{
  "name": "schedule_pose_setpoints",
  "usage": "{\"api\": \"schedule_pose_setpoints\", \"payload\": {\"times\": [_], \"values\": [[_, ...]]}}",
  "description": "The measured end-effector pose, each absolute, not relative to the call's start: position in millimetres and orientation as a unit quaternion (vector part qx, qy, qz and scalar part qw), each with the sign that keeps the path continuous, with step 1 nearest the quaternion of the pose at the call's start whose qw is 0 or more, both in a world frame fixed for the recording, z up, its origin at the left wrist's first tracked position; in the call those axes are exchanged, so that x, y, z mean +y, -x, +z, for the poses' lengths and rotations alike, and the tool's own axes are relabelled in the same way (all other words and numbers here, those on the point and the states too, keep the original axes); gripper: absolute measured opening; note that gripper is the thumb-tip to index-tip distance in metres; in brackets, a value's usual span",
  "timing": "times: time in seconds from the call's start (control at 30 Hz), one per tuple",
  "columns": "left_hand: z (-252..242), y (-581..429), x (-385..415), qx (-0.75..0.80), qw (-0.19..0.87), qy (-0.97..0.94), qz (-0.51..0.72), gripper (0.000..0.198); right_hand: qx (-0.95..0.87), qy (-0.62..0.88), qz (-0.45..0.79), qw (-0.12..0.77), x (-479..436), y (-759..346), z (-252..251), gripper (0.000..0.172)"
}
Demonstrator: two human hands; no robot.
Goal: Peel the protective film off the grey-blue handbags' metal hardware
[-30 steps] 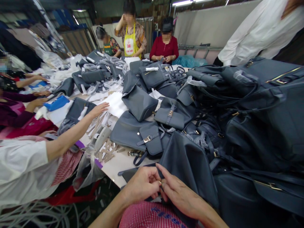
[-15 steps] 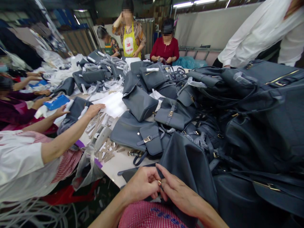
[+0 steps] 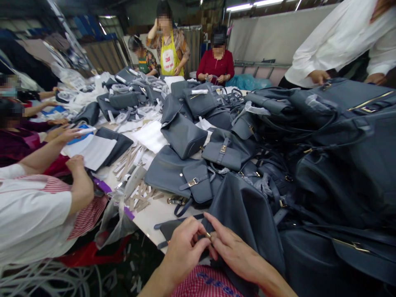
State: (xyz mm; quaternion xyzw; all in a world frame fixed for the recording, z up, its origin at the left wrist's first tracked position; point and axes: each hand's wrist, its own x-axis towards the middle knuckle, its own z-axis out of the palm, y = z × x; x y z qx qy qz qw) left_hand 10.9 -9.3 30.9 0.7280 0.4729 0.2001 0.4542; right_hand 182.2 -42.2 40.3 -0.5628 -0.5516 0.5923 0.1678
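Note:
In front of my apron, my left hand [image 3: 189, 243] is closed, thumb and fingertips pinching a small gold buckle [image 3: 208, 235]. Close against it, my right hand [image 3: 230, 248] lies with its longer fingers fairly straight, bracing the dark strap that carries the buckle. Much of that strap is hidden between my hands. Directly behind them stands a slouching dark blue-grey leather bag [image 3: 247, 210]. A flat dark leather piece [image 3: 168, 230] pokes out to the left of my left hand.
Several similar bags [image 3: 184, 134] are heaped across the table, piled highest at right. Cardboard strips [image 3: 140, 198] litter the table at left. A co-worker's hand [image 3: 74, 163] is by white sheets [image 3: 91, 152]; another person's hand [image 3: 320, 77] touches the right-hand pile.
My left hand has shifted slightly, its fingers re-bent around the buckle. The co-worker at left now has white sheets over a bag. At right, the white-sleeved person's hands have come into view on the pile.

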Motion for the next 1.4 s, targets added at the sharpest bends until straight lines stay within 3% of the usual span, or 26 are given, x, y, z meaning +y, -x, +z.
{"api": "schedule_pose_setpoints", "payload": {"times": [0.23, 0.5, 0.83, 0.93, 1.1, 1.27, 1.4], "values": [[18.7, -13.2, -9.3, 0.427, 0.416, -0.78, 0.187, 0.019, -0.567, 0.566, 0.576, 0.162, -43.0, -180.9, 43.6, 0.064], [4.9, -15.1, -13.4, 0.379, 0.258, -0.878, 0.136, 0.02, -0.567, 0.563, 0.577, 0.166, -46.0, -182.1, 40.5, 0.063], [4.2, 11.4, 21.8, 0.515, 0.164, -0.839, 0.062, 0.023, -0.52, 0.562, 0.611, 0.202, -43.8, -183.2, 42.1, 0.063], [11.3, 22.7, 17.6, 0.506, 0.21, -0.833, 0.079, 0.021, -0.514, 0.558, 0.614, 0.219, -44.6, -184.2, 38.8, 0.064], [26.4, 12.3, -2.1, 0.515, 0.413, -0.743, 0.112, 0.02, -0.535, 0.552, 0.604, 0.212, -48.3, -183.2, 33.6, 0.066], [34.7, -4.0, -9.5, 0.471, 0.465, -0.726, 0.185, 0.021, -0.555, 0.558, 0.585, 0.198, -52.3, -184.3, 33.2, 0.065], [31.8, -14.9, -10.7, 0.458, 0.511, -0.696, 0.211, 0.011, -0.557, 0.567, 0.58, 0.181, -54.0, -185.5, 32.7, 0.067]]}}
